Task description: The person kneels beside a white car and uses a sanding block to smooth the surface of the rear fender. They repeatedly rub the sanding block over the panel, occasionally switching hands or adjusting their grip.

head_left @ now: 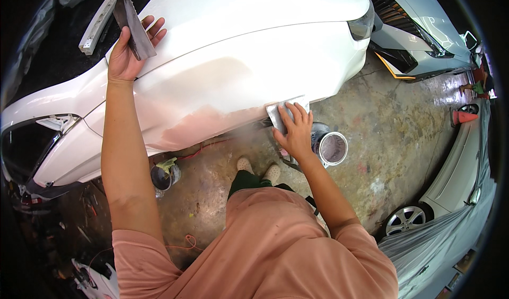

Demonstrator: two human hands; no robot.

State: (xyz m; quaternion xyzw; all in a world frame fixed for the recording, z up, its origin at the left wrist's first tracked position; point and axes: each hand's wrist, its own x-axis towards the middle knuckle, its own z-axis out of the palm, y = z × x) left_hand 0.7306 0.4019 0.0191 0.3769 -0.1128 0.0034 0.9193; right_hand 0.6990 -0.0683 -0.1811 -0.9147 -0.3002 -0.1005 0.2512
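My left hand (126,60) is raised over the white car's (297,55) upper side. It grips a dark grey, thin metal blade like a putty spreader (130,26) between the thumb and the fingers. At the lower edge of the same car's side, my right hand (298,129) holds a flat silvery rectangular sheet (273,115) against the panel. The fingers lie over this sheet, and its exact kind is unclear. To the left of it, a smooth pinkish patch (199,126) covers the lower panel, with a greyish-beige area above.
An open can (333,148) of greyish matter stands by my right forearm. A dark bucket (163,177) with a yellow-green cloth sits left of my feet. A silver-blue car (435,23) is at the far right. Nearer right, a pale car (450,182) is partly under plastic sheeting (440,251).
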